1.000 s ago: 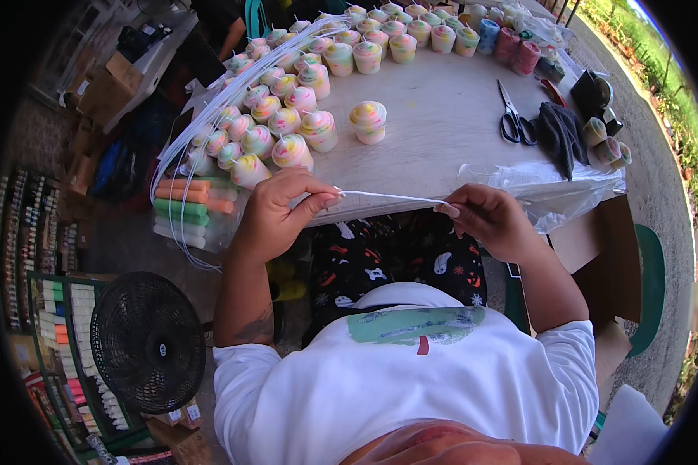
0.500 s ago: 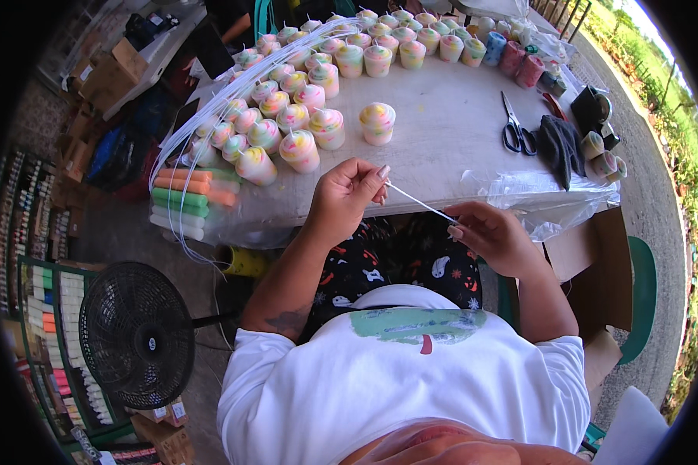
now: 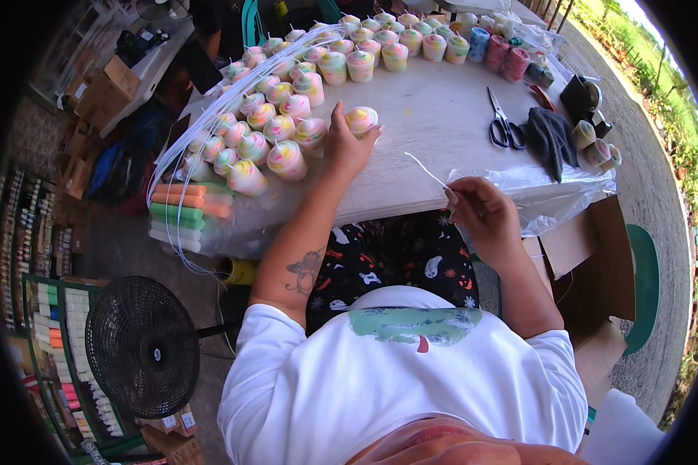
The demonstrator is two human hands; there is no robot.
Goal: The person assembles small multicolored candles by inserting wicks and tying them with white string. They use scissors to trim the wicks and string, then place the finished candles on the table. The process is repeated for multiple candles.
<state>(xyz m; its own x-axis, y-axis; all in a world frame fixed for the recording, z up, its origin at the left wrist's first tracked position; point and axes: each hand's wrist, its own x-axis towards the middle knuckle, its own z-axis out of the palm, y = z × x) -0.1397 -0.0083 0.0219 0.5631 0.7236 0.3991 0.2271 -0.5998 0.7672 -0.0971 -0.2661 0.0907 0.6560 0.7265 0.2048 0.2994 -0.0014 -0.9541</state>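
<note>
On the table stands a single pastel candle (image 3: 361, 119) with a swirled top, apart from the rows. My left hand (image 3: 349, 147) is around its near side, thumb to the right and fingers to the left; the fingers are partly hidden behind it. My right hand (image 3: 485, 213) is raised over the table's near edge and pinches a thin white wick (image 3: 424, 168) between thumb and fingertips. The wick's free end points up and left, slightly bent. Several similar candles (image 3: 286, 160) with wicks stand to the left and along the back.
Long white wick strands (image 3: 233, 87) arc over the candles at the left. Orange, green and white wax sticks (image 3: 177, 211) lie at the left corner. Scissors (image 3: 506, 128), a dark cloth (image 3: 552, 139) and a tape dispenser (image 3: 584, 99) sit right. A black fan (image 3: 143, 346) stands lower left.
My left hand has let go of the wick and moved forward to the lone candle. My right hand keeps the wick, whose free end now tilts upward. The view has shifted slightly.
</note>
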